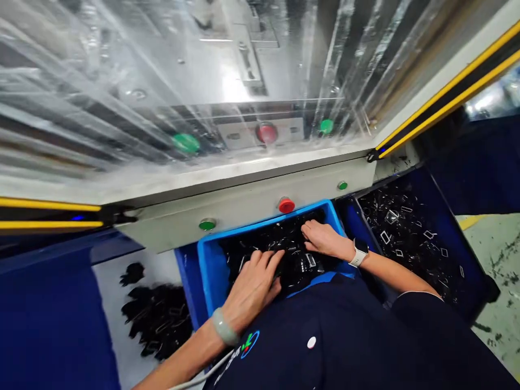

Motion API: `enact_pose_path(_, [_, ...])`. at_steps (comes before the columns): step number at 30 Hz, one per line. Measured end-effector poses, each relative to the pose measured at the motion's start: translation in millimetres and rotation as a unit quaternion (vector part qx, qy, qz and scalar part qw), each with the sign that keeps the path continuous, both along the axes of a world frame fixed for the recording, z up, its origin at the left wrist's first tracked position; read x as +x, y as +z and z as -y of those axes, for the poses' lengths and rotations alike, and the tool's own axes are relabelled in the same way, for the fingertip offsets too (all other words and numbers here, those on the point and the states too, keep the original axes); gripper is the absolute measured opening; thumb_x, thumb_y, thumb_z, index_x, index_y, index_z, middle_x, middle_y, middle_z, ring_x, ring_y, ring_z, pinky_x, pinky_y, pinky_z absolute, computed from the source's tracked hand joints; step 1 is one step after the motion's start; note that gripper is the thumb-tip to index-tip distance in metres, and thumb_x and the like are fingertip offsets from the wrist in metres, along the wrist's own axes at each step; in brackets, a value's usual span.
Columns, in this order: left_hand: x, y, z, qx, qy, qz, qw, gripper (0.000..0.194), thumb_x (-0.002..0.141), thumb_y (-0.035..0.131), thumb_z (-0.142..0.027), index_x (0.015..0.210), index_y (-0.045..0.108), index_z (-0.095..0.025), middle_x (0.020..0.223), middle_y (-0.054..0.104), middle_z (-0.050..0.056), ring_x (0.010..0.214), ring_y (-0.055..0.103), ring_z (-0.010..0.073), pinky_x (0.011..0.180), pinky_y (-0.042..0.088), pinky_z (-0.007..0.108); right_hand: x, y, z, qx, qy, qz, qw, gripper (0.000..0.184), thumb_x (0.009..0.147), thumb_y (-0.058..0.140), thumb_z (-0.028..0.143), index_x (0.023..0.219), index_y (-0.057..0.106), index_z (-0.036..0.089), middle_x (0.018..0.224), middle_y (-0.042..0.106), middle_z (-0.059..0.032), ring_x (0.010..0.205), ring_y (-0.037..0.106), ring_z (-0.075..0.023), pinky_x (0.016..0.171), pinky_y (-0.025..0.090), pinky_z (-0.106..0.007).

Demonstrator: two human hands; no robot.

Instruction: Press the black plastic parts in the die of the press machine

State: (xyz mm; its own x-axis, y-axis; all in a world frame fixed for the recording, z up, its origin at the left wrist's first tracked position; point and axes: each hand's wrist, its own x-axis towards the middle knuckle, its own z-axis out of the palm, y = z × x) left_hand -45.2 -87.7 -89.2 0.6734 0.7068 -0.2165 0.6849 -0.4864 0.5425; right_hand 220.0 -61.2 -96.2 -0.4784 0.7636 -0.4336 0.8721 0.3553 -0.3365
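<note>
A blue bin [209, 271] full of glossy black plastic parts [298, 262] is in front of me, close against my body. My left hand [254, 276] rests over the left half of the parts, with its fingers stretched and a little apart. At the bin's right side, my right hand [323, 238] has its fingers curled together low over the parts. Whatever its fingertips hold, if anything, is too small and dark to make out. A few of the black parts show pale rectangular outlines.
Above the bin runs a grey panel with a red button [286, 205] and green buttons [207, 224]. Behind it are clear plastic strips [162, 108]. Black pieces [158, 319] lie on a pale surface at left. A dark blue container [442, 216] of black pieces stands at right.
</note>
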Motion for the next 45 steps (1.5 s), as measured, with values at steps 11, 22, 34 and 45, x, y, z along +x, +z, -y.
enact_pose_path(11, [-1, 38.3, -41, -0.45, 0.345, 0.264, 0.78, 0.048, 0.08, 0.083, -0.062, 0.099, 0.071, -0.02, 0.085, 0.059, 0.001, 0.069, 0.05, 0.0131, 0.055, 0.043, 0.021, 7, 20.3, -5, -0.098, -0.203, -0.316, 0.922, 0.025, 0.098, 0.071, 0.037, 0.085, 0.059, 0.02, 0.086, 0.064, 0.001, 0.079, 0.057, -0.0141, 0.072, 0.042, -0.027])
enact_pose_path(22, [45, 49.6, -49, -0.396, 0.384, 0.497, 0.671, 0.043, 0.091, 0.075, -0.056, 0.109, 0.075, -0.017, 0.106, 0.069, 0.008, 0.095, 0.064, 0.0199, 0.079, 0.061, 0.031, -24, 79.1, -15, -0.036, -0.343, -0.447, 0.825, 0.022, 0.097, 0.07, 0.044, 0.099, 0.068, 0.022, 0.092, 0.069, -0.0028, 0.077, 0.064, -0.0141, 0.06, 0.051, -0.026])
enact_pose_path(34, [41, 56.6, -97, -0.166, 0.33, 0.439, 0.819, 0.031, 0.088, 0.078, -0.042, 0.107, 0.075, -0.018, 0.107, 0.073, 0.008, 0.096, 0.071, 0.0216, 0.083, 0.063, 0.034, -27, 108.2, -84, -0.004, -0.237, -0.417, 0.877, 0.016, 0.101, 0.063, 0.034, 0.099, 0.073, 0.02, 0.089, 0.074, -0.0016, 0.077, 0.069, -0.0141, 0.07, 0.058, -0.03])
enact_pose_path(45, [27, 112.1, -304, 0.021, 0.372, 0.557, 0.742, 0.037, 0.078, 0.09, -0.039, 0.091, 0.068, -0.012, 0.088, 0.071, 0.004, 0.073, 0.07, 0.0132, 0.063, 0.059, 0.027, -91, 203.3, -365, 0.315, -0.321, -0.105, 0.887, 0.083, 0.099, 0.064, 0.054, 0.142, 0.042, -0.013, 0.15, 0.048, -0.0312, 0.147, 0.042, -0.0394, 0.115, 0.035, -0.056])
